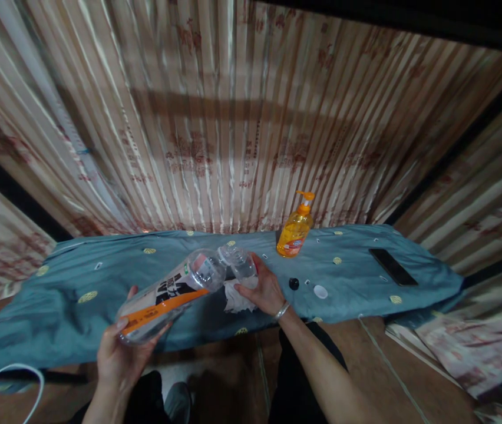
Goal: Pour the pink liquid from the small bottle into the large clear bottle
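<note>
Head view: our left hand grips an orange-labelled plastic bottle, our right hand a clear container; we'd best keep both steady.

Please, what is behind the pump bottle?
Behind the pump bottle, the curtain and some blue cloth show; what its label covers cannot be seen.
</note>
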### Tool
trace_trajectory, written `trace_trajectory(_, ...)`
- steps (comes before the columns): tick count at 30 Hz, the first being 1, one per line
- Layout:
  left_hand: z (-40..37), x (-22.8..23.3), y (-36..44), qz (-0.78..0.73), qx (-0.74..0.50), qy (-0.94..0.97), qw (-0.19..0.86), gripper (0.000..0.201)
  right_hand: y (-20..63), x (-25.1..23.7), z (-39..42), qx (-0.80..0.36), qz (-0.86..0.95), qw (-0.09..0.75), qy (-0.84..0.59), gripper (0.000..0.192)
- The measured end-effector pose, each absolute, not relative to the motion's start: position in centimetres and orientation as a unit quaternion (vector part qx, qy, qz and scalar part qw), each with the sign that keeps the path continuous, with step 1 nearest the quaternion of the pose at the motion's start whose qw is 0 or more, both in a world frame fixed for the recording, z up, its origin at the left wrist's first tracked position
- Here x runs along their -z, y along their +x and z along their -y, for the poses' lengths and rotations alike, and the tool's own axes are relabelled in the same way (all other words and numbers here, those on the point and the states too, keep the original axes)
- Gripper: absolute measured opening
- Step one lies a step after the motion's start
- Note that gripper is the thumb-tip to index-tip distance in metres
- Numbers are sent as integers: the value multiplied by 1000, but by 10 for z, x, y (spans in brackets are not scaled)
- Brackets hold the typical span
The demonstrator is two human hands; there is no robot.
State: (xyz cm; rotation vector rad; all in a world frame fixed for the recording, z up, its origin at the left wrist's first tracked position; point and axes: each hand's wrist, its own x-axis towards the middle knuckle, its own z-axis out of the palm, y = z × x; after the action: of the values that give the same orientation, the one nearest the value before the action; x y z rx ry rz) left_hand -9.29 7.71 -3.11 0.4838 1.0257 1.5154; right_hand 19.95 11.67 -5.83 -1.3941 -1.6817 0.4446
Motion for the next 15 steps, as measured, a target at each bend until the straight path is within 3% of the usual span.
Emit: trace_trajectory(15, -74, 24, -93, -444, -648, 224, 576, 68, 200, 64, -117, -169, 683, 437, -560, 86)
